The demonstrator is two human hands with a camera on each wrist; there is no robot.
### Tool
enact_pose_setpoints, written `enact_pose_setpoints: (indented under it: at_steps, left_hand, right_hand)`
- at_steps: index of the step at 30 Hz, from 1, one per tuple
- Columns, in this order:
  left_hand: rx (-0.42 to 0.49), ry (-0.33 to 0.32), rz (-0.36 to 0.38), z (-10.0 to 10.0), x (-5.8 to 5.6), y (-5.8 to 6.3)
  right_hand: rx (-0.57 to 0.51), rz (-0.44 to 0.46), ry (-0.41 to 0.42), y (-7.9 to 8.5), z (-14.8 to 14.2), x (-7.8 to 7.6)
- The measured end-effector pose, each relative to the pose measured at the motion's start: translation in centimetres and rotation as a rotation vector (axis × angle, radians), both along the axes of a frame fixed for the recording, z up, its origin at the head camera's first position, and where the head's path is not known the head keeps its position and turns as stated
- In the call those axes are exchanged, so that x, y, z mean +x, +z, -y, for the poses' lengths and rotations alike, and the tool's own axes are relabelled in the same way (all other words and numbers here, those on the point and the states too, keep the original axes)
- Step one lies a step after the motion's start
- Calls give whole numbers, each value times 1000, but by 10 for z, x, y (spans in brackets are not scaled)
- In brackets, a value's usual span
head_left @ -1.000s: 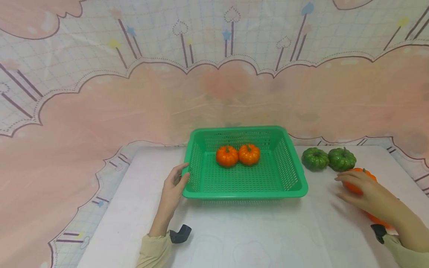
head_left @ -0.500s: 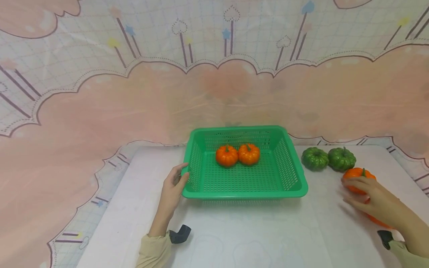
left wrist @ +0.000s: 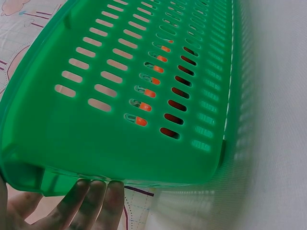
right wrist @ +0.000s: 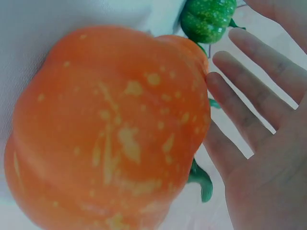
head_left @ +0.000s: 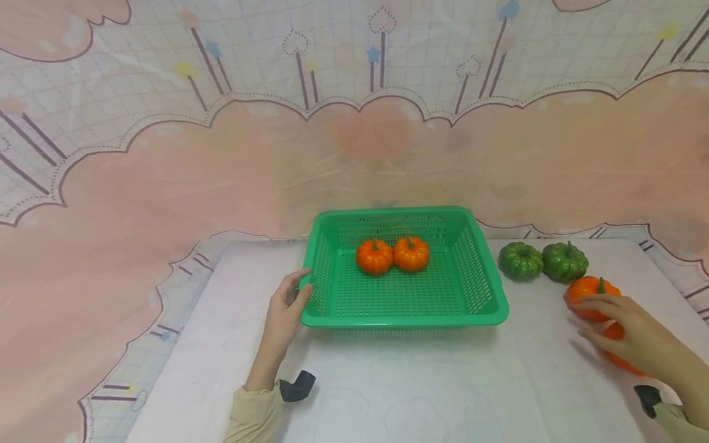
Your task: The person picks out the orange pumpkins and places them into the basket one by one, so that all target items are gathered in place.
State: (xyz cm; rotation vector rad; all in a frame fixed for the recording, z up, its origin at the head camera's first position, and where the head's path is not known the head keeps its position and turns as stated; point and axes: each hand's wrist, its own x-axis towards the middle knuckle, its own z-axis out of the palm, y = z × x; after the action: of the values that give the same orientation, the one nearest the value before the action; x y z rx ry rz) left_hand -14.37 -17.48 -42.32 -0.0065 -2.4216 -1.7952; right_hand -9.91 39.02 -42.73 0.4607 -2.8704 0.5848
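Observation:
My left hand [head_left: 284, 311] holds the left rim of a green plastic basket [head_left: 404, 321], thumb at the rim and fingers against the end wall in the left wrist view. Two small orange pumpkins [head_left: 375, 257] sit side by side inside the basket, toward its back. At the right of the table my right hand [head_left: 637, 332] hovers with spread fingers over two more orange pumpkins, one farther back [head_left: 586, 290] and one nearer [head_left: 616, 352], partly hidden by the hand. A large speckled orange pumpkin [right wrist: 110, 129] fills the right wrist view beside the straight fingers [right wrist: 259, 96].
Two green pumpkins [head_left: 520, 261] stand next to each other at the back right, between the basket and the orange ones. A white table [head_left: 399, 394] lies under everything. Behind it hangs a patterned pink cloth [head_left: 232, 172].
My right hand has moved right and toward me, from over the farther orange pumpkin, uncovering more of it. The left hand and the basket stay in place.

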Motion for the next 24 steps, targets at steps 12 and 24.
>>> enact_pose_setpoints:
  at_steps: [12, 24]
  left_hand:
    - [-8, 0, -12, -1, 0, 2]
    - [4, 2, -5, 0, -1, 0]
  right_hand:
    - [62, 188, -98, 5, -9, 6]
    - [115, 259, -169, 7, -22, 7]
